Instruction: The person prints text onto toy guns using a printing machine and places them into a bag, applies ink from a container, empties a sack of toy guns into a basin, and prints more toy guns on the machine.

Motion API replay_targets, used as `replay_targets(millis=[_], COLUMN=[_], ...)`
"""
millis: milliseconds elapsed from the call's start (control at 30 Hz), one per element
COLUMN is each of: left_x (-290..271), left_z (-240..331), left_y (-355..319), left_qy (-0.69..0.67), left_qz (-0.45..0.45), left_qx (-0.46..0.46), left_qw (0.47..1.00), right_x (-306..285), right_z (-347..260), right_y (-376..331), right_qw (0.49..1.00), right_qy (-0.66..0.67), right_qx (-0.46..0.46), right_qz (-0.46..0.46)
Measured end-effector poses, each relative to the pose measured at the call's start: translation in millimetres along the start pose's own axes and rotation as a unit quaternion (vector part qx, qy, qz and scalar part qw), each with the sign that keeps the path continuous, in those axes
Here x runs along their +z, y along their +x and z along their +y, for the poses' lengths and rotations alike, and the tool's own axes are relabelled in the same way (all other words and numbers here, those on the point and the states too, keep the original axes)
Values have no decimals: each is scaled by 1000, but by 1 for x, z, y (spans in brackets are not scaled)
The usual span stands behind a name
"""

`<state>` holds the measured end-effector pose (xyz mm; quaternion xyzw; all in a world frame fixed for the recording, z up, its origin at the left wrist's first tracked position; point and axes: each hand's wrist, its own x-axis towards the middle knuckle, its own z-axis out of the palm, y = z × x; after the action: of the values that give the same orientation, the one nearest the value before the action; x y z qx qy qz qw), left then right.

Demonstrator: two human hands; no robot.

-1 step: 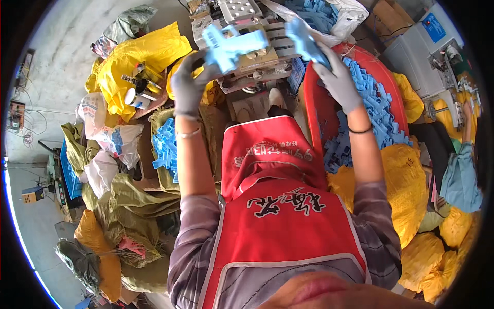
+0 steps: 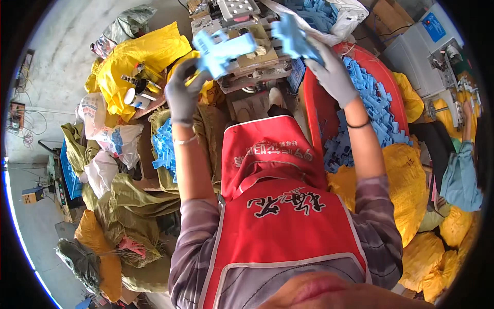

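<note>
Both hands wear grey gloves and are raised over a machine (image 2: pixel 254 67) with a metal bed in front of me. My left hand (image 2: pixel 182 95) grips one end of a light blue plastic toy gun piece (image 2: pixel 224 51), which lies crosswise above the machine's left side. In my right hand (image 2: pixel 332 74) is a second light blue plastic piece (image 2: pixel 294 38), tilted and blurred, its exact form hard to make out. The two pieces are apart. Between them, part of the machine's pale block (image 2: pixel 260 46) shows.
A red tub (image 2: pixel 311 103) of blue pieces stands to my right, with a yellow sack (image 2: pixel 393 190) nearer. On the left an open sack holds more blue pieces (image 2: pixel 164 147). Another person's arm (image 2: pixel 467 123) shows at the far right beside a machine.
Both hands have shifted a little to the left with their blue pieces. The right hand's piece has also turned somewhat.
</note>
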<state>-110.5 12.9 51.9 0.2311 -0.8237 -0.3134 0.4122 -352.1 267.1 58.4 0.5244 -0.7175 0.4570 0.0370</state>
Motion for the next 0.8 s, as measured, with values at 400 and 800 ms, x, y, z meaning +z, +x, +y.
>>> replay_targets(millis=[400, 800], left_x=[-121, -87], left_z=[-89, -125], left_y=[-157, -186], left_qy=[137, 139], left_qz=[87, -58], left_qx=[-241, -293], left_qw=[957, 944], right_x=[23, 26], right_z=[5, 159], right_y=[51, -216], right_qw=[971, 841], right_qy=[-100, -127], right_qx=[-182, 416], right_qz=[-119, -322])
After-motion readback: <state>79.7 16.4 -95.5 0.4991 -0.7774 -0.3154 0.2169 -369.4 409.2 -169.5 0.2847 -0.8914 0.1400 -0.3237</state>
